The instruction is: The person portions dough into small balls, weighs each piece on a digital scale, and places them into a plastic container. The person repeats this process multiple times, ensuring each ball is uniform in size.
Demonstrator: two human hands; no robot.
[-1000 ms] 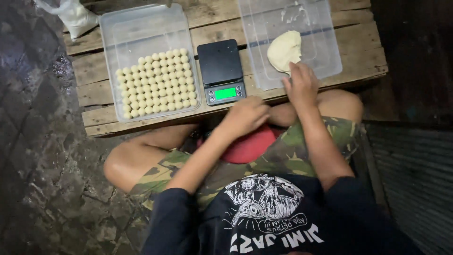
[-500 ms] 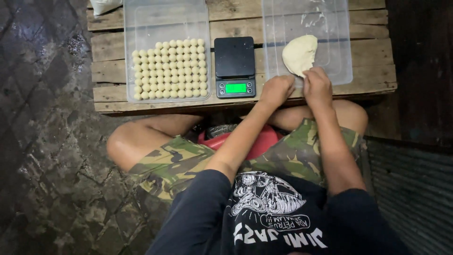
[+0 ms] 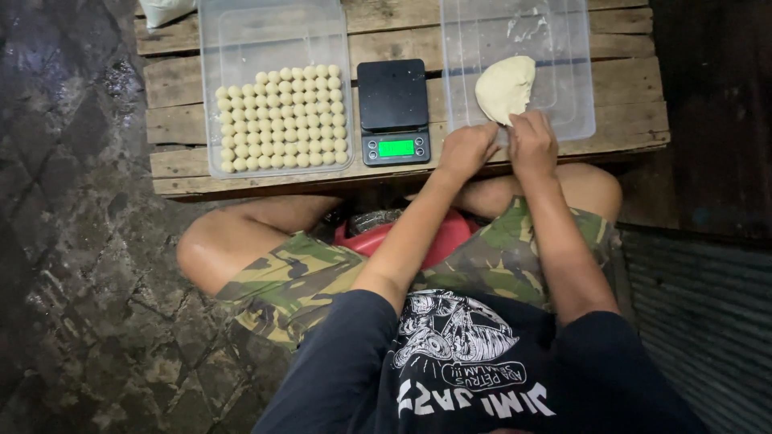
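Both hands meet at the near edge of the dough lump (image 3: 505, 87), which serves as the reference point here. The right hand (image 3: 532, 145) has its fingers bent onto the lump's near rim and appears to be pinching it. The left hand (image 3: 466, 149) sits just beside it, touching or nearly touching the same rim; its fingers are curled, but whether they close on dough cannot be told from this view (the fingertips are hidden under the knuckles).

The dough lump is pale, flattened, roughly a half-round, lying inside the clear right-hand tray (image 3: 575, 104). It lies directly away from both hands, its long axis running from the hands toward the far side of the tray, leaning slightly right. The right hand is the nearer of the two and lies more squarely below the lump; the left comes in from the lump's left.

To the left of the lump, just outside the tray wall, stands a small black digital scale (image 3: 392, 108) with a lit green display and nothing on its platform. Further left again is a second clear tray (image 3: 277, 32) holding neat rows of small dough balls (image 3: 281, 119). Both trays and scale rest on a slatted wooden pallet (image 3: 169, 124). Nearer the person than the lump, a red object (image 3: 434, 237) shows between the knees, partly hidden.
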